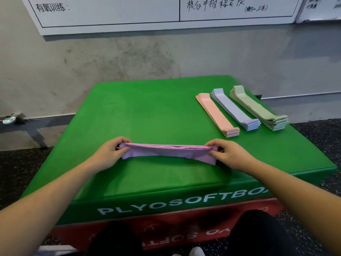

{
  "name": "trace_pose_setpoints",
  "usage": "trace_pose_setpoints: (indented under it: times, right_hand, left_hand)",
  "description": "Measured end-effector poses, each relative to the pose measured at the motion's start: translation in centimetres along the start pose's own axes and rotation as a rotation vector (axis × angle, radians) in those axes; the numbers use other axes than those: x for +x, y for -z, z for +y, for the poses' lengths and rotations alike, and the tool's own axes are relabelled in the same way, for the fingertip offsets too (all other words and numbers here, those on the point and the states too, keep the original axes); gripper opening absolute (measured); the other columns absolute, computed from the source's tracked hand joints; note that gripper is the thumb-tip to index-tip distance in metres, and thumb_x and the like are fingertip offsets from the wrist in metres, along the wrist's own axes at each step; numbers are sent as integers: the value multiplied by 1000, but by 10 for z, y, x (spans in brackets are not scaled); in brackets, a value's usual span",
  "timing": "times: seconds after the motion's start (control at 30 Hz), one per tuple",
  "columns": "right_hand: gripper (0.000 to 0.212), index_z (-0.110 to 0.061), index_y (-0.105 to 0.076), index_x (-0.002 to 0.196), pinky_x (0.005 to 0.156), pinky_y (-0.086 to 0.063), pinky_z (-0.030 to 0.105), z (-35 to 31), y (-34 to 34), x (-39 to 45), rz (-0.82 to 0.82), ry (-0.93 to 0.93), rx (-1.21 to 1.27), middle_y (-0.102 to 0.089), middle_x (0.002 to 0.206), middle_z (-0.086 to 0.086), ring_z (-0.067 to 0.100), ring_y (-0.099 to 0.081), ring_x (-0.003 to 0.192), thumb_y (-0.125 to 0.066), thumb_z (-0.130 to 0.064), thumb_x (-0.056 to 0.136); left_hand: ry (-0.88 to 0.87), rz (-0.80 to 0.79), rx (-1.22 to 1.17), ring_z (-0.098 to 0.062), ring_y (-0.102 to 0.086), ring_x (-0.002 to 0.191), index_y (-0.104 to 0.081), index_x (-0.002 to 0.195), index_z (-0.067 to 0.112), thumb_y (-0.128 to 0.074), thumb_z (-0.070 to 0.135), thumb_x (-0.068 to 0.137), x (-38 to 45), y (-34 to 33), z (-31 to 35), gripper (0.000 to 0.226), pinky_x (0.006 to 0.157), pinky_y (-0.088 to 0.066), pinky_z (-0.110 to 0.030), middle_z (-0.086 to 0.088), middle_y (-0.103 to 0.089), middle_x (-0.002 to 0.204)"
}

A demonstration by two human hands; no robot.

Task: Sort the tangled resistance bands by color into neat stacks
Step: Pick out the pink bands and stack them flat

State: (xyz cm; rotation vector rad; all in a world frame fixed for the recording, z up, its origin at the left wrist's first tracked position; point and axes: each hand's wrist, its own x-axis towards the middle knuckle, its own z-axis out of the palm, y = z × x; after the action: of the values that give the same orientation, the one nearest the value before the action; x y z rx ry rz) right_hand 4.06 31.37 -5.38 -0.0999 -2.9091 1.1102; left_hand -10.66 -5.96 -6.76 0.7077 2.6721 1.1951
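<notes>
A bundle of purple resistance bands (167,152) lies stretched left to right over the middle of the green plyo box (147,108). My left hand (110,154) grips its left end and my right hand (227,155) grips its right end, fingers curled round the bands. At the box's far right lie three flat stacks side by side: pink bands (215,114), blue bands (234,109) and green bands (258,108). The stacks run diagonally from the back toward the right edge.
The green box sits on a red box (166,226) over a dark speckled floor (16,174). A grey concrete wall (129,56) with a whiteboard (166,12) stands behind. My dark-clothed legs (258,235) show at the bottom edge.
</notes>
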Motion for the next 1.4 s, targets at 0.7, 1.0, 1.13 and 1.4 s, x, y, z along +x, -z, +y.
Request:
trace_pose_setpoints:
  times: [0.7,1.0,1.13,1.4]
  right_hand:
    - [14,-17,-77,99,64,-56,21,0,-7,16,116,-250,509,-71,84,3,5,-64,59,-68,-11,91]
    - [7,-20,-72,95,45,-43,16,7,-3,64,142,-254,419,-63,59,-6,-1,-53,43,-66,-23,93]
    - [9,-19,-70,97,38,-35,14,16,-5,78,137,-300,415,-56,46,-12,-1,-46,33,-63,-23,95]
    - [13,-30,-66,101,39,-37,18,24,-2,83,61,-276,256,-57,67,-12,0,-47,34,-53,-32,99]
  left_hand:
    - [14,228,-119,-13,-55,73,-60,126,22,-62,1,93,165,-34,62,39,54,-48,-25,-1,-60,101]
    - [18,268,89,-24,-62,88,-63,122,21,-49,-6,89,297,-89,104,45,63,-44,-29,-4,-67,104]
    - [58,252,94,-27,-65,99,-62,121,24,-53,-5,92,335,-113,110,43,80,-54,-33,-6,-69,115]
    - [140,215,106,-31,-58,115,-58,130,19,-52,-1,92,352,-154,92,43,97,-50,-39,-11,-61,129]
